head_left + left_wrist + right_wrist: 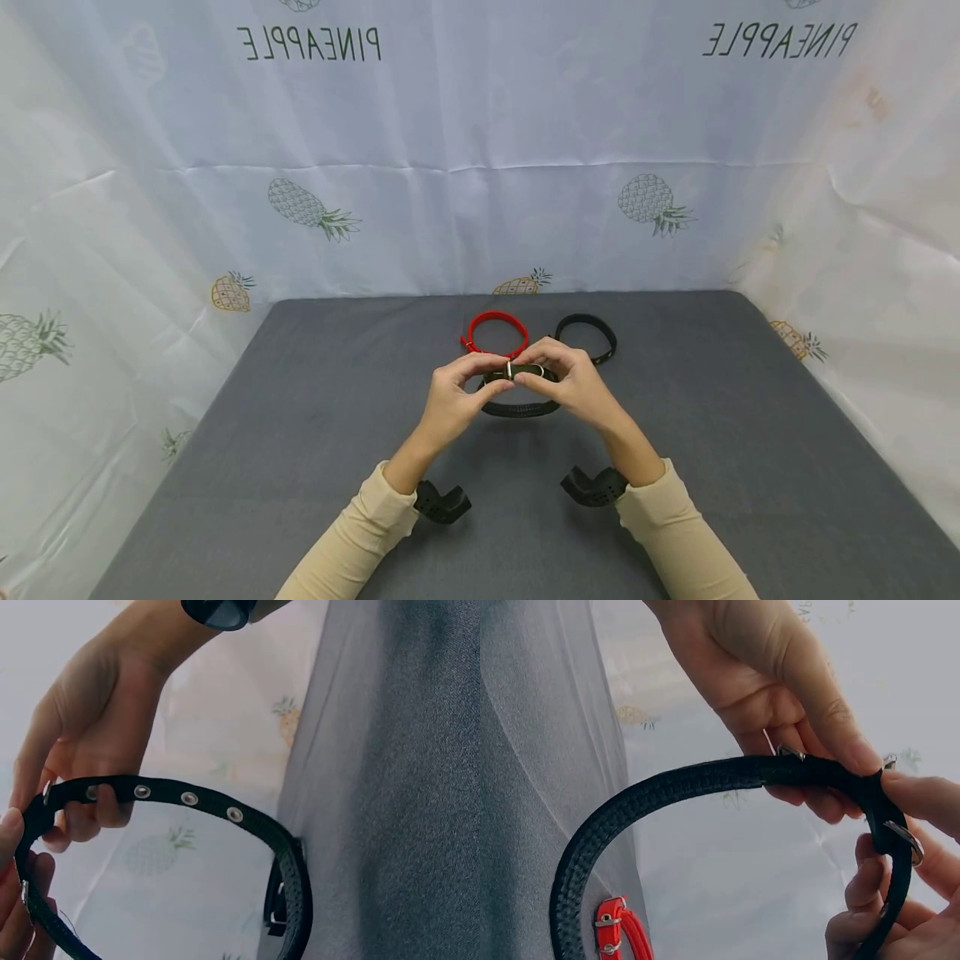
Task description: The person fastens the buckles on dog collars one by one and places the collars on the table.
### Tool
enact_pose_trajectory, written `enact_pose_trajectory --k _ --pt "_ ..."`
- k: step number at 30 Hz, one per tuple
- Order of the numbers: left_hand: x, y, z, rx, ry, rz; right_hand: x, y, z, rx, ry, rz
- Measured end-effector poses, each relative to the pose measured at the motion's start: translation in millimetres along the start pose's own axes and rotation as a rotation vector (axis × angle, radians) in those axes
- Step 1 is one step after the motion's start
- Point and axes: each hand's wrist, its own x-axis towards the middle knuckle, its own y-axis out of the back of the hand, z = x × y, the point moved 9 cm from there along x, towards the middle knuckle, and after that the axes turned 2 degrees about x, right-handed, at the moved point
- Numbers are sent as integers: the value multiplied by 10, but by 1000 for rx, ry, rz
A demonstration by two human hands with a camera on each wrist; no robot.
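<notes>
In the head view, both hands hold up one black buckled strap collar (520,410) over the grey table. Its silver buckle (510,370) sits between the fingertips of the two hands. The left hand (453,393) pinches the band to the left of the buckle with thumb and fingers. On the other side, the right hand (583,388) pinches the strap end. The left wrist view shows metal eyelets (189,799) along the collar. A braided stretch (592,844) forms part of the loop in the right wrist view.
Behind the hands, a red collar (498,315) and another black collar (612,337) lie on the grey table (315,433). A black wrist device (442,503) is on the left wrist, a second (592,488) on the right. Pineapple-print curtain (465,225) surrounds the table.
</notes>
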Motion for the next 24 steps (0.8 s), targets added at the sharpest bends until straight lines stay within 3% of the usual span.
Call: enact_pose_trajectory --k 6,12,17,24 --pt "-4 -20 9 -37 27 -16 3 -6 1 61 6 -5" --pt "-4 -22 0 -51 47 -23 3 0 56 74 -43 3" --pt "-6 -5 -12 -46 44 -2 0 -31 69 94 -77 -17" --pt "-9 -8 -10 -82 29 3 -5 -45 57 84 -57 -32"
